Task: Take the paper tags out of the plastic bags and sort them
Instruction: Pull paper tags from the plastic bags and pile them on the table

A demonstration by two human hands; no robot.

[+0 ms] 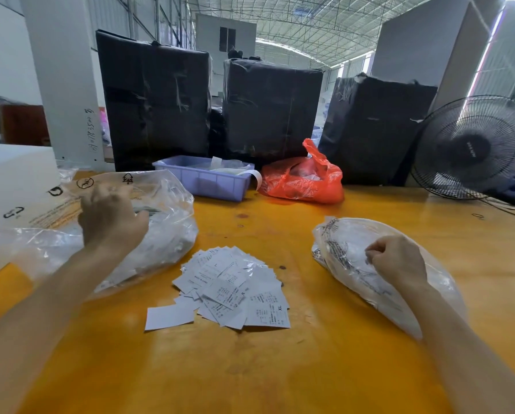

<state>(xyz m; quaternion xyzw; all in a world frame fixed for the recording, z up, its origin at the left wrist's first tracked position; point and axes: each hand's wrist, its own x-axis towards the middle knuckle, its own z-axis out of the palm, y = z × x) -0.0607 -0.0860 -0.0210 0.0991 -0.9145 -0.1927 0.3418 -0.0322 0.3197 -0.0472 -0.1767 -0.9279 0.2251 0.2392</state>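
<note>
While a loose heap of paper tags (231, 289) already lies unsorted mid-table, the left hand (109, 216) rests curled on one plastic bag (148, 234) and the right hand (395, 259) pinches another bag (349, 249), so emptying and sorting remain.

Two clear bags (166, 222), one tag pile (229, 288)

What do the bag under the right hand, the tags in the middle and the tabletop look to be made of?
Bag under the right hand: thin clear plastic film, glossy and crinkled, with dark print.
Tags: matte white paper, flat printed slips.
Tabletop: orange-yellow with a smooth sheen and reflections; probably lacquered wood or laminate.
</note>
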